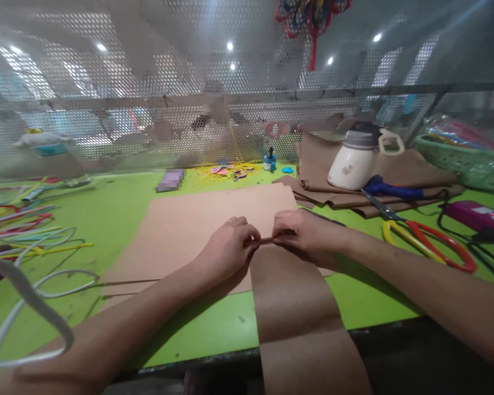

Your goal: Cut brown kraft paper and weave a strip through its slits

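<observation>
A long strip of brown leather-like material [296,296] runs from both hands over the table's front edge. My left hand [230,241] pinches the left side of its narrow top end. At the right side of that end, my right hand [294,230] pinches too, a short gap away. Between the fingertips the edge looks folded or rolled into a thin band. Beneath both hands lies a wide light-tan sheet [189,230], apparently more than one layer. The exact contact of the fingers on the edge is partly hidden.
On the green table [214,318], scissors [420,236] lie right, near a white jug [352,159] on folded brown material [415,170]. Coloured cords [33,225] are at left. Behind are a phone-like object [170,180], a small blue bottle [269,160] and a perforated screen [181,120].
</observation>
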`<control>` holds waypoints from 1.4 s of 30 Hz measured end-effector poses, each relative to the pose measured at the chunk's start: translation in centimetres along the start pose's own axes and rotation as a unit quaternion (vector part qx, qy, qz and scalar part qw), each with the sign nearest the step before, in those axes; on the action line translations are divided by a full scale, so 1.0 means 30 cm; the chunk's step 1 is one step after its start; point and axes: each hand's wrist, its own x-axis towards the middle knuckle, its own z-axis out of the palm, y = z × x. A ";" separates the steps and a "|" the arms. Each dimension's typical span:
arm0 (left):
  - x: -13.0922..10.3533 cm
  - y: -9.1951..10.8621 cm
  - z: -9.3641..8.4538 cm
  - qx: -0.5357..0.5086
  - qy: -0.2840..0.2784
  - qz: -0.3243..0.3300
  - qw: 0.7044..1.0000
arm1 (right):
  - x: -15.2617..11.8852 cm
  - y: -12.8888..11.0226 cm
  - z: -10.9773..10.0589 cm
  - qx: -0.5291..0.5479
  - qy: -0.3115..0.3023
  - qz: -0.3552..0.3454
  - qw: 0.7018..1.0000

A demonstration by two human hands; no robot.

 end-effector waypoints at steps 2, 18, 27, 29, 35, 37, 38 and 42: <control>0.006 -0.002 0.005 0.005 -0.001 0.003 1.000 | 0.005 -0.004 0.004 -0.021 0.002 -0.001 1.000; 0.011 -0.013 0.022 -0.048 0.002 0.067 0.997 | 0.007 -0.020 0.008 -0.067 0.000 -0.045 0.997; 0.012 -0.023 0.010 -0.065 -0.008 0.072 0.995 | -0.046 0.006 -0.032 -0.072 -0.017 -0.029 0.997; 0.010 -0.027 0.012 -0.068 -0.011 0.072 0.995 | -0.052 0.012 -0.040 -0.075 -0.023 -0.028 0.997; -0.009 -0.010 0.006 -0.071 0.004 0.070 0.995 | -0.068 0.014 -0.059 -0.094 -0.048 -0.036 0.994; -0.018 0.000 -0.003 -0.065 0.000 0.067 0.996 | -0.074 0.020 -0.053 -0.099 -0.034 -0.043 0.994; -0.021 0.005 -0.008 -0.062 -0.003 0.066 0.996 | -0.076 0.024 -0.048 -0.101 -0.027 -0.047 0.993; -0.029 0.018 -0.027 -0.060 -0.014 0.067 0.996 | -0.086 0.041 -0.028 -0.096 -0.007 -0.049 0.994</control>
